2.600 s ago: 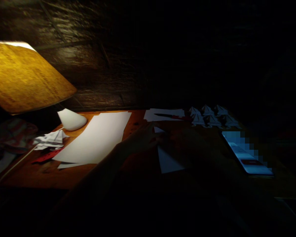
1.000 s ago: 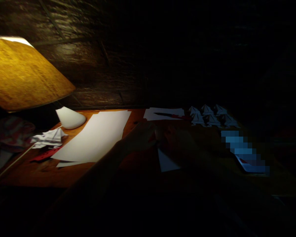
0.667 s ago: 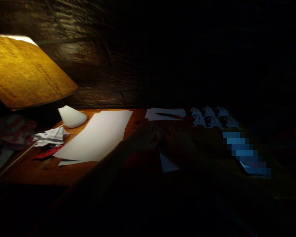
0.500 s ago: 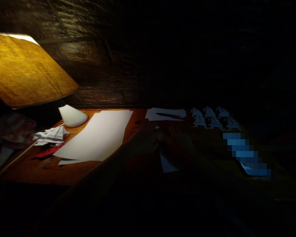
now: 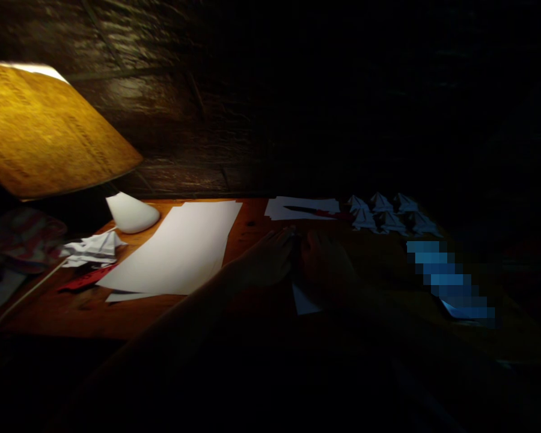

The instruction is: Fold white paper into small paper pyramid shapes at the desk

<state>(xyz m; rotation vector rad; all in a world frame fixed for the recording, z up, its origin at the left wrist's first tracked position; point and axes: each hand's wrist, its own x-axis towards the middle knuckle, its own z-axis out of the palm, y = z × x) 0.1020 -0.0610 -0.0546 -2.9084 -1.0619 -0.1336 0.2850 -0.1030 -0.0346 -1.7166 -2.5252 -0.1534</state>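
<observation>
Both hands rest side by side on a small folded white paper (image 5: 305, 299) at the middle of the wooden table (image 5: 94, 319). My left hand (image 5: 270, 260) lies flat with its fingers stretched forward over the paper's upper part. My right hand (image 5: 327, 264) lies beside it, fingers down on the same sheet. Only the paper's lower corner shows below the hands. The scene is very dim, and both forearms are in shadow.
A lit lamp with a yellow shade (image 5: 49, 132) and white base (image 5: 133, 215) stands at the left. Large white sheets (image 5: 180, 249), crumpled paper (image 5: 92, 249) and a red strip (image 5: 85, 279) lie nearby. Scissors on paper (image 5: 304, 209), several folded paper figures (image 5: 388, 218) and a blurred blue object (image 5: 451, 279) are on the right.
The hands went from pinching the paper's top to lying flat on it. Less of the folded paper shows than before. The view shifted slightly.
</observation>
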